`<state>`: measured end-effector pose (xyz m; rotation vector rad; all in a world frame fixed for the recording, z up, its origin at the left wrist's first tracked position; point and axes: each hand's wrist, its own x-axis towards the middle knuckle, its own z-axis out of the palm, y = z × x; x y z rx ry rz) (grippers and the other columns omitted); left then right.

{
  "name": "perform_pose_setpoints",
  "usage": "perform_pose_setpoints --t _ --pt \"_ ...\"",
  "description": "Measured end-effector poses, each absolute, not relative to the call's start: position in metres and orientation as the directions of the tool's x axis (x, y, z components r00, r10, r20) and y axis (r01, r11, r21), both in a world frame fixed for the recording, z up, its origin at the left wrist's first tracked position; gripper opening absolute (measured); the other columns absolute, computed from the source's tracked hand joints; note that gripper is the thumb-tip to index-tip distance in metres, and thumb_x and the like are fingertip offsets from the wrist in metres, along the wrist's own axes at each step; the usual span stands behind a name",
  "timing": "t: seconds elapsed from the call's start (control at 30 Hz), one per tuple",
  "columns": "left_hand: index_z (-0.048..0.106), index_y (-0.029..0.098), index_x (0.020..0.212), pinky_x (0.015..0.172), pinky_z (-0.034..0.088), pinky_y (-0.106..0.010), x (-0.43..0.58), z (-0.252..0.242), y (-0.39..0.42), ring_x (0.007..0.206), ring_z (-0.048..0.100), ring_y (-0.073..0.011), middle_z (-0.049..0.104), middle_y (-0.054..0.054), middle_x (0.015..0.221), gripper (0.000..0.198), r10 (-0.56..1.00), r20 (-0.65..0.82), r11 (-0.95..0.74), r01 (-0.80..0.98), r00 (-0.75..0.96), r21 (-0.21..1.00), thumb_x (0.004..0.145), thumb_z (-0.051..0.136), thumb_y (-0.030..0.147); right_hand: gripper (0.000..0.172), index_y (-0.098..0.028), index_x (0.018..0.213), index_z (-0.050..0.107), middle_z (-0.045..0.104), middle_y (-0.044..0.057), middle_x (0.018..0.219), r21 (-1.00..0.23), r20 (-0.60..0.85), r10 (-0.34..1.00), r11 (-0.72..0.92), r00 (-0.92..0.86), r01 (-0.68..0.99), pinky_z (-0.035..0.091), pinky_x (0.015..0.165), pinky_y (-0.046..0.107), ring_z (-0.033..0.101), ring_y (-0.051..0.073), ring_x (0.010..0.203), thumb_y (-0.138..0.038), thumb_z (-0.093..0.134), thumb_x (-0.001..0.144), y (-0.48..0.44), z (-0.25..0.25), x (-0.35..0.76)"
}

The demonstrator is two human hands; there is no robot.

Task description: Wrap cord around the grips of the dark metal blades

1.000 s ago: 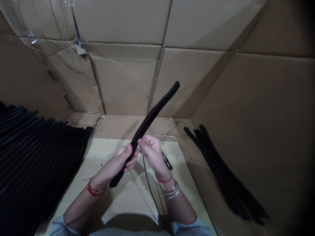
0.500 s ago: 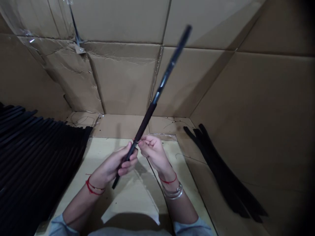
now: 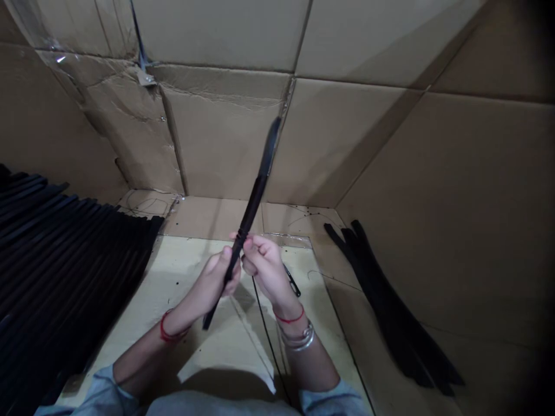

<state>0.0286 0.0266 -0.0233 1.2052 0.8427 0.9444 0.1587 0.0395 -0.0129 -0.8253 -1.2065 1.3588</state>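
A long, flat black strip (image 3: 269,144) slants up and away in front of me, with a dark wrapped section (image 3: 254,205) along its middle. My left hand (image 3: 217,274) is closed around its lower part, thumb on top. At the lower end of the wrapping, where a few coils show, my right hand (image 3: 264,263) pinches with thumb and fingers. A thin black cord (image 3: 263,318) hangs from the right hand toward my lap. Behind the right wrist shows a small black tool (image 3: 293,283) with a hole in its end, mostly hidden by the hand.
Many black strips (image 3: 78,277) lie stacked at the left. Several more black strips (image 3: 385,294) lean along the right side. Below my hands is a pale board (image 3: 173,271) with a creased pale sheet (image 3: 229,346). Cardboard walls (image 3: 229,127) enclose the space; loose threads lie near the corners.
The strip's upper end has swung left and its flat face has turned. My right hand has shifted slightly left and down. The small black tool behind the right wrist now shows.
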Motion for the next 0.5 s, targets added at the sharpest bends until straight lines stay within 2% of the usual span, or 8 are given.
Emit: perform_pose_setpoints --t 0.03,0.1,0.2,0.23,0.3,0.37,0.43,0.5 --pt "0.039 0.021 0.068 0.037 0.020 -0.020 0.028 -0.024 0.026 0.037 0.023 -0.0065 0.030 0.009 0.047 0.058 0.884 -0.044 0.129 -0.153 0.464 0.980 0.084 0.025 0.076 0.043 -0.016 0.074 0.063 0.030 -0.011 0.045 -0.954 0.136 0.965 0.067 -0.222 -0.292 0.017 0.037 0.021 0.018 0.005 0.039 -0.058 0.068 0.076 0.040 -0.014 0.157" --pt "0.044 0.020 0.072 0.040 0.025 -0.020 0.025 -0.023 0.027 0.039 0.028 -0.0073 0.034 0.008 0.048 0.060 0.856 -0.020 0.097 -0.122 0.516 0.988 0.084 0.026 0.076 0.040 -0.016 0.071 0.063 0.033 -0.010 0.045 -0.942 0.171 0.976 0.122 -0.135 -0.312 0.020 0.036 0.020 0.021 0.005 0.037 -0.055 0.072 0.074 0.040 -0.014 0.154" --pt "0.050 0.018 0.075 0.046 0.033 -0.020 0.022 -0.021 0.029 0.047 0.043 -0.0092 0.047 0.004 0.054 0.049 0.957 0.062 -0.057 -0.023 0.285 0.998 0.085 0.046 0.066 0.038 -0.016 0.072 0.064 0.044 -0.006 0.050 -0.927 0.233 0.972 0.226 0.010 -0.300 0.028 0.037 0.021 0.031 0.006 0.039 -0.053 0.073 0.073 0.037 -0.012 0.153" --pt "0.049 0.019 0.075 0.044 0.032 -0.021 0.021 -0.020 0.030 0.044 0.042 -0.0092 0.046 0.004 0.052 0.047 0.960 0.029 -0.020 -0.036 0.279 0.999 0.086 0.046 0.064 0.038 -0.016 0.077 0.066 0.045 -0.006 0.051 -0.928 0.223 0.974 0.199 -0.039 -0.315 0.027 0.037 0.020 0.030 0.005 0.038 -0.053 0.072 0.074 0.036 -0.011 0.154" --pt "0.047 0.019 0.074 0.039 0.028 -0.022 0.023 -0.020 0.030 0.035 0.035 -0.0088 0.038 0.007 0.045 0.050 0.893 -0.094 0.161 -0.116 0.441 0.980 0.088 0.037 0.066 0.040 -0.014 0.087 0.070 0.042 -0.007 0.048 -0.933 0.176 0.965 0.100 -0.195 -0.347 0.020 0.035 0.019 0.023 0.004 0.037 -0.052 0.072 0.075 0.035 -0.011 0.156" --pt "0.047 0.019 0.073 0.039 0.030 -0.023 0.028 -0.022 0.028 0.034 0.035 -0.0092 0.038 0.007 0.044 0.053 0.846 -0.117 0.229 -0.155 0.520 0.961 0.090 0.030 0.066 0.042 -0.013 0.093 0.072 0.043 -0.007 0.047 -0.933 0.145 0.963 0.057 -0.228 -0.354 0.020 0.034 0.019 0.024 0.004 0.036 -0.050 0.074 0.073 0.036 -0.012 0.157" --pt "0.048 0.018 0.076 0.045 0.034 -0.022 0.033 -0.024 0.024 0.044 0.043 -0.0094 0.046 0.004 0.053 0.051 0.930 -0.019 0.084 -0.162 0.368 0.983 0.088 0.037 0.066 0.042 -0.014 0.093 0.072 0.051 -0.005 0.051 -0.930 0.157 0.984 0.119 -0.083 -0.348 0.030 0.036 0.020 0.036 0.006 0.038 -0.047 0.078 0.069 0.036 -0.013 0.156" --pt "0.048 0.018 0.081 0.045 0.030 -0.020 0.034 -0.024 0.019 0.049 0.040 -0.0079 0.046 0.004 0.060 0.050 0.971 0.049 -0.012 -0.154 0.235 0.988 0.084 0.046 0.067 0.040 -0.015 0.091 0.072 0.059 -0.002 0.058 -0.927 0.173 0.984 0.177 0.041 -0.330 0.039 0.040 0.021 0.046 0.009 0.045 -0.045 0.080 0.067 0.035 -0.011 0.153"
